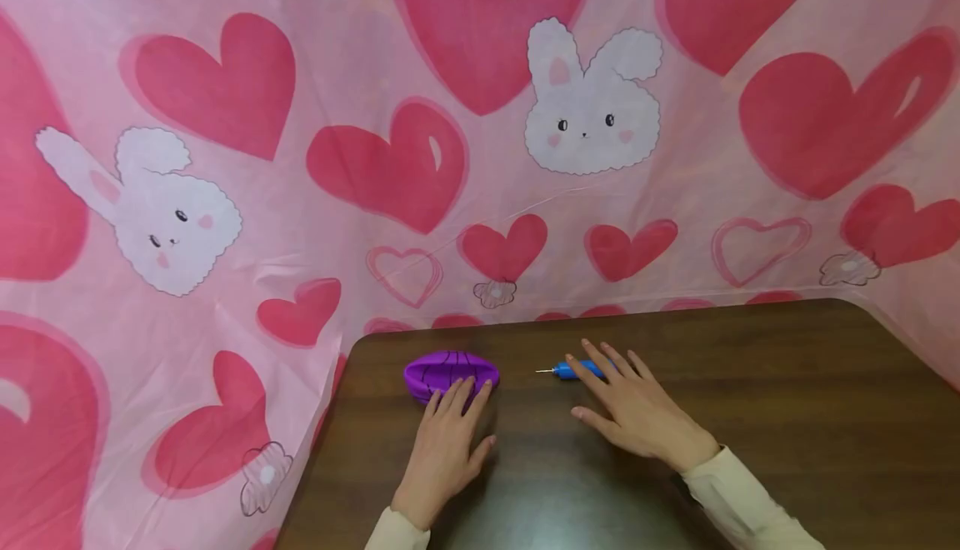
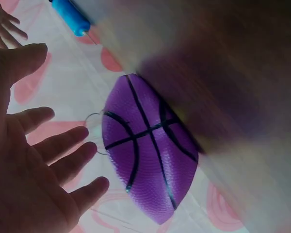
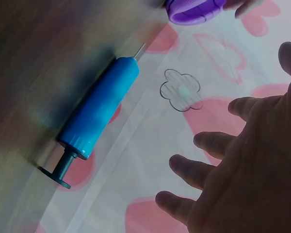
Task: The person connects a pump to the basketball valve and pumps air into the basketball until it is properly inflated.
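A deflated purple ball (image 1: pixel 450 360) with black lines, caved in on top, lies toward the far left of the dark wooden table. My left hand (image 1: pixel 441 450) is just in front of it, fingers extended; in the left wrist view the fingertips stand apart from the ball (image 2: pixel 148 145). To the right lies a blue hand pump (image 1: pixel 567 370) with a thin metal needle pointing left. My right hand (image 1: pixel 637 410) is spread over and in front of it, partly covering it in the head view. In the right wrist view the pump (image 3: pixel 99 104) shows its black T-handle, and the fingers hold nothing.
The dark wooden table (image 1: pixel 787 417) has rounded far corners. Behind it and along its left side hangs a pink cloth (image 1: pixel 337 25) printed with hearts and rabbits, close to the table edge.
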`<state>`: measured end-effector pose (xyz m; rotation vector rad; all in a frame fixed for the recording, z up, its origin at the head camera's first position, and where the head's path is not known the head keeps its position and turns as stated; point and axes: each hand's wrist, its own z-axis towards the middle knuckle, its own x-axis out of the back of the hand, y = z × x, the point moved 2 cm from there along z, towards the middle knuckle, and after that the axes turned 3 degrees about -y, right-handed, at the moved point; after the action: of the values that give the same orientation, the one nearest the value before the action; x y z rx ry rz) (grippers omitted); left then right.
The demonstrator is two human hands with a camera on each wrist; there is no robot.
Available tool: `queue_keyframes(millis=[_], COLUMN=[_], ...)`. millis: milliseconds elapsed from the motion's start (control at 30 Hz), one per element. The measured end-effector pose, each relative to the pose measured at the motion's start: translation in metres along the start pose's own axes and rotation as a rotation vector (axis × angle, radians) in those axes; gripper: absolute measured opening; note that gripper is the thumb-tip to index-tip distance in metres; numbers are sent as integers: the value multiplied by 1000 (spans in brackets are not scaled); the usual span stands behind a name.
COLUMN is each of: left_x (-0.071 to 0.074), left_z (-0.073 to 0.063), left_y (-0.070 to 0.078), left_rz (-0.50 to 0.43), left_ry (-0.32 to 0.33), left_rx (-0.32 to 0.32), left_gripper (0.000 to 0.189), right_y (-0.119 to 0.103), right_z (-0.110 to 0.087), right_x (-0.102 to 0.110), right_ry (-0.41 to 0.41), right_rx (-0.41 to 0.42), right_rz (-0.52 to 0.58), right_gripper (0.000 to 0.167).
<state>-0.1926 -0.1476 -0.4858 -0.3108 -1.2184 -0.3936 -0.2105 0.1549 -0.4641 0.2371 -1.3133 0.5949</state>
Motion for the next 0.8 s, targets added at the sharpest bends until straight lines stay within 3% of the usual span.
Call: queue_keyframes(millis=[300,800], left_x=[-6,-13], left_z=[8,20], left_y=[-4,-14], left_rz=[-23,48], left_ry=[2,43], left_rx=[25,53], left_gripper=[72,52], right_y=[8,20], right_z=[9,26], right_x=[-8,-23], right_ry=[-49,-95], right_rx=[-38,-74], right_rz=[34,80], right_gripper=[73,65])
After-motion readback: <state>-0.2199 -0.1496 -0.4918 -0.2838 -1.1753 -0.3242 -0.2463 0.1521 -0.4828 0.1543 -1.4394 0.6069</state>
